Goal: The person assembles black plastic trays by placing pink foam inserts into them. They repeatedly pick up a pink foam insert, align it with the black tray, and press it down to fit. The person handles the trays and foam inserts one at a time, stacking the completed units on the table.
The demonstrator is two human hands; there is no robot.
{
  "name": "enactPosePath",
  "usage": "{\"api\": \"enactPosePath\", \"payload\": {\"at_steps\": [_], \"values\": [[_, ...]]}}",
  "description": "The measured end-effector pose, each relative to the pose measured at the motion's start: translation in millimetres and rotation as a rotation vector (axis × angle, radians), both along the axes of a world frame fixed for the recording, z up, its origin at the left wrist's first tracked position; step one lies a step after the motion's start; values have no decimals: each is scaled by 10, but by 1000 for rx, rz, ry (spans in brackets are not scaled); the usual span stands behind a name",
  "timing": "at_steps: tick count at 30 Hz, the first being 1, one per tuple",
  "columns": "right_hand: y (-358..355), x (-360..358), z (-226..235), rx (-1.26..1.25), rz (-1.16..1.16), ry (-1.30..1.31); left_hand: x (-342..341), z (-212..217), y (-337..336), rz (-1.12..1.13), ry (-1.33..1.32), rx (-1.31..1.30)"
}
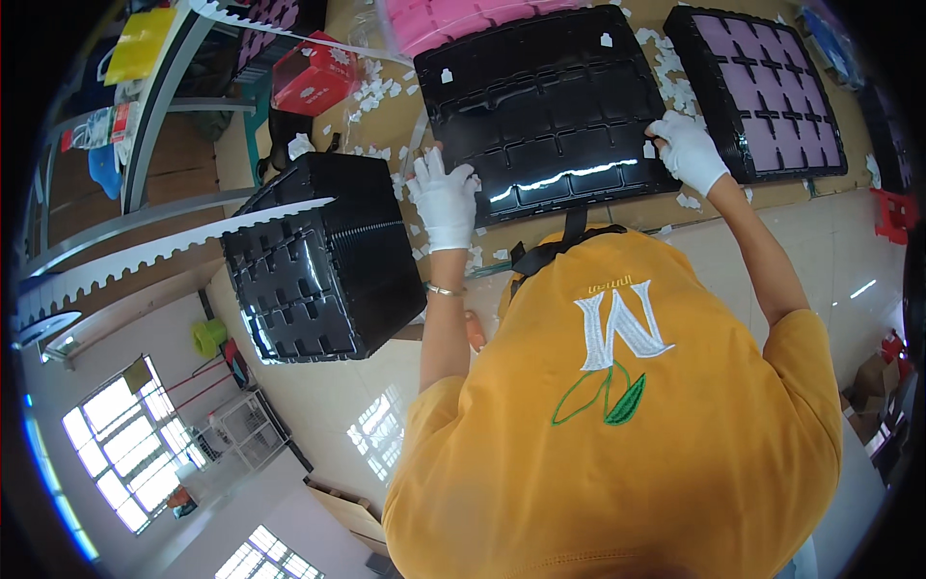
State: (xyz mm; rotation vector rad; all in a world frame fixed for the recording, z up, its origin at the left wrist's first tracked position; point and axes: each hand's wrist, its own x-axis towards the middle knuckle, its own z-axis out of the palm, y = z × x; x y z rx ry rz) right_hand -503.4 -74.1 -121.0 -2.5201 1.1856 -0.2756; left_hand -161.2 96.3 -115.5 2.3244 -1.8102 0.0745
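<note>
A large black plastic tray [550, 106] with many shallow compartments lies on the brown table in front of me. A few small white pieces sit in it. My left hand [444, 198], in a white glove, holds the tray's near left corner with the thumb over the rim. My right hand [687, 150], also gloved, grips the near right corner, beside a small white piece [648, 151]. A thin bracelet is on my left wrist.
A tall stack of black trays [323, 261] stands at my left. Another black tray filled with purple pieces [762, 92] lies to the right, pink pieces [453, 19] at the far side. White scraps [376, 92] litter the table. A red box [313, 77] sits far left.
</note>
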Motion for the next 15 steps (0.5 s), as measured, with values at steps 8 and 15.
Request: {"api": "enactPosePath", "payload": {"at_steps": [8, 15], "values": [[-21, 26, 151, 129, 148, 108, 28, -1, 25, -49, 13, 25], [113, 24, 169, -170, 99, 127, -65, -20, 40, -61, -88, 9]]}}
